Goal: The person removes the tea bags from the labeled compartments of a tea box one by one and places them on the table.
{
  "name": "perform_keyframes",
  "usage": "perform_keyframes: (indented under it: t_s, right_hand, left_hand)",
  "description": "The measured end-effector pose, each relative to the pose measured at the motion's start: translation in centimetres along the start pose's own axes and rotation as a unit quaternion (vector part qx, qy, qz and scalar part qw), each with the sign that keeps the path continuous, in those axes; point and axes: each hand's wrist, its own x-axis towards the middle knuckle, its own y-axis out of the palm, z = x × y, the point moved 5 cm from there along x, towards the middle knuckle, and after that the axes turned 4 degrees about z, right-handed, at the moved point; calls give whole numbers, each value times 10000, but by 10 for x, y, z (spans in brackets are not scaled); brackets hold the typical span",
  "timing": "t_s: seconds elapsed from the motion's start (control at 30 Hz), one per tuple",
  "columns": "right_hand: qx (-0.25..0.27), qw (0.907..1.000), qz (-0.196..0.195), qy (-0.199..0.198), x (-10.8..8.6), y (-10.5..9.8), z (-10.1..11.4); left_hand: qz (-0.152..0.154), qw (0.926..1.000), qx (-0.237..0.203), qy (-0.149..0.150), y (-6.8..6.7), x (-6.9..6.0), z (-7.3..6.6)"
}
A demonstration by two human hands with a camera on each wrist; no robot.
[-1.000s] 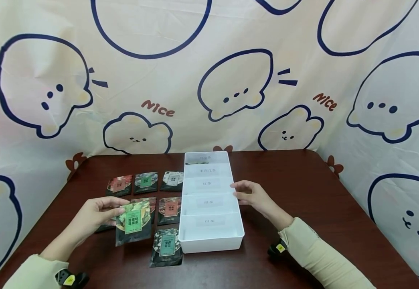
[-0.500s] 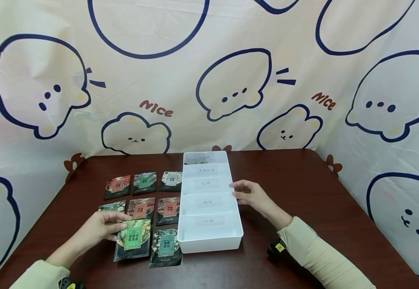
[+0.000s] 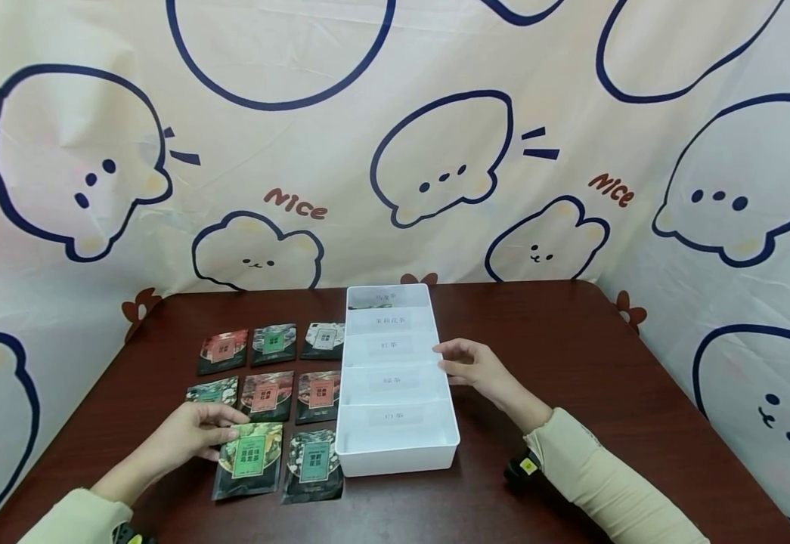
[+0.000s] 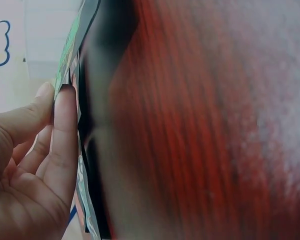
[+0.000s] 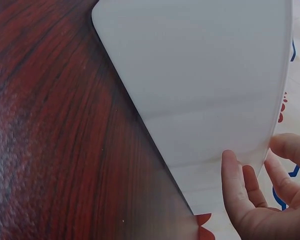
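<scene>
My left hand (image 3: 193,442) pinches the upper left corner of a dark tea sachet (image 3: 249,457) with a green label. This sachet lies at the front left of the group, and the left wrist view shows its edge between thumb and finger (image 4: 65,115). Beside it on the right lies a teal-labelled tea sachet (image 3: 314,462). A long white divided box (image 3: 398,459) stands to the right of the sachets. At its right side my right hand (image 3: 483,372) holds the rim with its fingertips; the right wrist view shows a finger (image 5: 231,172) in front of the outer wall.
Behind the left hand lie two red-labelled sachets (image 3: 265,394) and a partly covered sachet (image 3: 214,391). The far row has red (image 3: 223,350), green (image 3: 274,342) and white (image 3: 325,340) sachets. The box's labelled compartments run front to back; a sachet edge (image 3: 370,306) shows in the farthest.
My left hand has moved the green-labelled sachet toward the front edge and down to the table, uncovering the sachets behind it. The right hand and box have stayed put.
</scene>
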Motion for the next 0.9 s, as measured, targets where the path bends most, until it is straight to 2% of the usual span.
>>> perform_keyframes:
  t_s: [0.27,0.67,0.9]
  right_hand:
    - [42,10000,6,14,0,0,0]
    - [-9,10000,39,-36,-1,1,2]
    - [-26,10000,25,-11,-1,1,2]
  left_hand:
    - [-131,9996,231,20,3,0,-1]
    - [-715,9940,796,-206,3,1,0]
    - [-875,9911,951,-318,4,0,0]
